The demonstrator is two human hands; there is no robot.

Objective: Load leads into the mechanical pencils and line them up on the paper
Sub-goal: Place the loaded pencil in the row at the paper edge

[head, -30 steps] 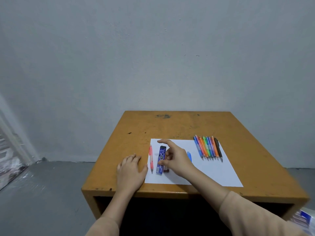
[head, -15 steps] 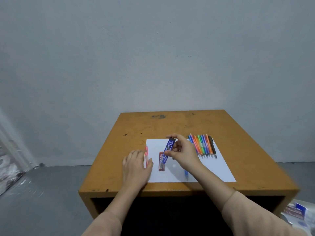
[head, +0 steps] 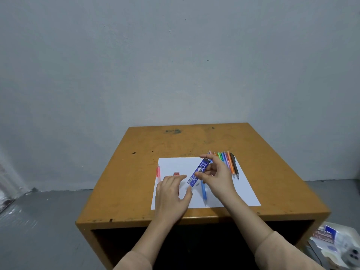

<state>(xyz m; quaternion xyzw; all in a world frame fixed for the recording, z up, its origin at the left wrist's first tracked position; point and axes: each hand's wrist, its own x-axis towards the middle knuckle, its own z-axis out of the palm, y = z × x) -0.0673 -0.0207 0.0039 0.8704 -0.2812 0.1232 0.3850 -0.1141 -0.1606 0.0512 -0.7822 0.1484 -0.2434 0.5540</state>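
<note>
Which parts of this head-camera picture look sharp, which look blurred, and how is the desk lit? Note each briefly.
Head view: soft, even light, only a faint shadow on the paper under the blue lead case; the case's print reads sharp; the pink pencil looks pale and smeared; the frame's left edge is blurred.

the surface [head: 126, 182] is seen as wood under a matt ochre coat, scuffed and marked with dark stains. the sheet of paper [head: 239, 191] is shown white and matt. glossy printed plastic is shown by the blue lead case [head: 200, 169], smooth coloured plastic by the row of pencils [head: 231, 162]. the right sleeve [head: 282, 250] is seen as soft matt cloth.
</note>
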